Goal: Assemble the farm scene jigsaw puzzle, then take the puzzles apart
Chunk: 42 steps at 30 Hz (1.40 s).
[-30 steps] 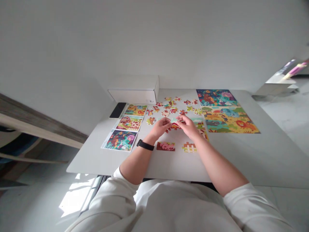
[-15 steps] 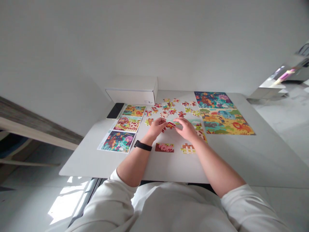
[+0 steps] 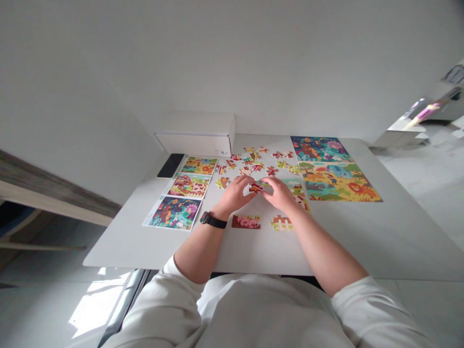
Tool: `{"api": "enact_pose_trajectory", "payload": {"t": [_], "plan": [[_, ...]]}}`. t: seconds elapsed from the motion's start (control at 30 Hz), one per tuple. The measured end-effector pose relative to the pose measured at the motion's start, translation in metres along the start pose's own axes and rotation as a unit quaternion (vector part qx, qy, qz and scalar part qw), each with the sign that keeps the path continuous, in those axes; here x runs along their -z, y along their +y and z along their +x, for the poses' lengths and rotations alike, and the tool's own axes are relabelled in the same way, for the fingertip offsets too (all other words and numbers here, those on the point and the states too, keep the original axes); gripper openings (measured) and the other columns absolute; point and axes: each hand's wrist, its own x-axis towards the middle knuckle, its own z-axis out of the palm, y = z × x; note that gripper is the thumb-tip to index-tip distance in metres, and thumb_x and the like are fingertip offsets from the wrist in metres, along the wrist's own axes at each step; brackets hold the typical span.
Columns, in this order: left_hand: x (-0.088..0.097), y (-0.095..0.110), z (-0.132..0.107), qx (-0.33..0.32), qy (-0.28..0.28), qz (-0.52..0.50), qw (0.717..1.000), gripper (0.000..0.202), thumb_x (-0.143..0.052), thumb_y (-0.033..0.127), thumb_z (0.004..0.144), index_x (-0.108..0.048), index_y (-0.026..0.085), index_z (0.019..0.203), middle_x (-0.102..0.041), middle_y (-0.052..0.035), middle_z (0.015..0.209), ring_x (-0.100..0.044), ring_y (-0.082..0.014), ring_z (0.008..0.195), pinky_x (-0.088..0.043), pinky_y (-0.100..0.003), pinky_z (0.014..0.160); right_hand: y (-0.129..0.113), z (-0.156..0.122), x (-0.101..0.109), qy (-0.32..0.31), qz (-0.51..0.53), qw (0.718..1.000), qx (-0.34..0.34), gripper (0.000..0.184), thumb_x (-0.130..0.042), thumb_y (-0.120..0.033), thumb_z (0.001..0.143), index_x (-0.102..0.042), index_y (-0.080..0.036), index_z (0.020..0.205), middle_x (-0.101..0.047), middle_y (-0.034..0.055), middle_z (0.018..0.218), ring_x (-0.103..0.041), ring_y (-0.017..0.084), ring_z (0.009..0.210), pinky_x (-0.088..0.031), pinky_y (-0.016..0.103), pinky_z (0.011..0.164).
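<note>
My left hand (image 3: 236, 194), with a black watch on its wrist, curls its thumb and fingers at the left side of a small red-roofed puzzle piece (image 3: 255, 187). From the right, my right hand (image 3: 278, 193) grips the same part with thumb and forefinger; whether it is one piece or several joined is too small to tell. Just right of it lies a partly joined puzzle section (image 3: 300, 194), half behind my right hand. Nearer to me lie a pink pig section (image 3: 246, 222) and a section with a white fence (image 3: 282, 223).
Several loose puzzle pieces (image 3: 256, 166) are scattered beyond my hands. Picture sheets (image 3: 176, 212) and a black phone (image 3: 170, 166) lie on the left, before a white box (image 3: 195, 142). Two finished puzzles (image 3: 340, 181) lie on the right of the white table (image 3: 362, 232).
My left hand has shifted its grip, its thumb now lower and apart from the fingers at the red piece. My right hand stays nearly still. The whole view has moved slightly.
</note>
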Motion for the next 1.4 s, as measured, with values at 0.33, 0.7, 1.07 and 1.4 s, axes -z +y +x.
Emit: {"api": "enact_pose_trajectory", "payload": {"t": [0.33,0.7,1.07,1.4], "plan": [[-0.001,-0.003,-0.001,-0.009,-0.010,0.011,1.000,0.039,-0.083,0.027,0.091,-0.070,0.024,0.127,-0.073,-0.0107,0.131,-0.067,-0.0301,0.126,-0.054,-0.048,0.112,0.001,0.000,-0.001,-0.007,0.012,1.000,-0.002,0.044,-0.071,-0.018,0.088,-0.072,-0.028,0.131,-0.076,0.0096,0.130,-0.072,0.031,0.122,-0.058,0.050,0.109],[-0.006,-0.019,0.000,0.046,0.047,0.103,0.992,0.032,-0.072,0.016,0.088,-0.071,0.021,0.120,-0.069,-0.0132,0.127,-0.064,-0.0325,0.125,-0.051,-0.049,0.112,0.013,-0.003,-0.008,-0.012,-0.069,0.997,-0.010,0.044,-0.066,-0.015,0.092,-0.073,-0.027,0.134,-0.070,0.0126,0.139,-0.064,0.034,0.134,-0.049,0.057,0.121],[-0.026,-0.030,0.008,0.079,-0.022,0.168,0.982,0.033,-0.071,0.024,0.092,-0.079,0.024,0.124,-0.070,-0.0122,0.136,-0.065,-0.0329,0.128,-0.051,-0.050,0.117,0.005,-0.006,-0.008,-0.099,-0.187,0.974,-0.081,0.045,-0.060,-0.011,0.093,-0.076,-0.024,0.133,-0.068,0.0109,0.146,-0.060,0.031,0.133,-0.046,0.049,0.119],[-0.029,-0.018,0.010,0.090,-0.046,0.182,0.978,0.037,-0.064,0.018,0.095,-0.080,0.025,0.128,-0.070,-0.0112,0.147,-0.062,-0.0323,0.139,-0.041,-0.054,0.129,0.004,-0.006,-0.007,-0.114,-0.198,0.971,-0.076,0.049,-0.058,-0.011,0.094,-0.074,-0.023,0.139,-0.066,0.0119,0.148,-0.059,0.031,0.133,-0.045,0.048,0.119]]}}
